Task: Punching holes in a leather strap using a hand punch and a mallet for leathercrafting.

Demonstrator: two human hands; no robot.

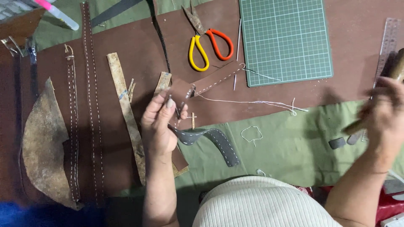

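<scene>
Stitched leather strap is pinched between the raised left hand's closed fingertips mid-table. The blurred right hand, fingers wrapped around a wooden handle, hovers near the table's right edge beside the steel ruler.

the left hand is raised on an upright forearm, fingers pinched together near the fingertips. the right hand is blurred, fingers curled, forearm angling in from lower right.

Worktable under brown leather and green cloth, evenly lit.
</scene>
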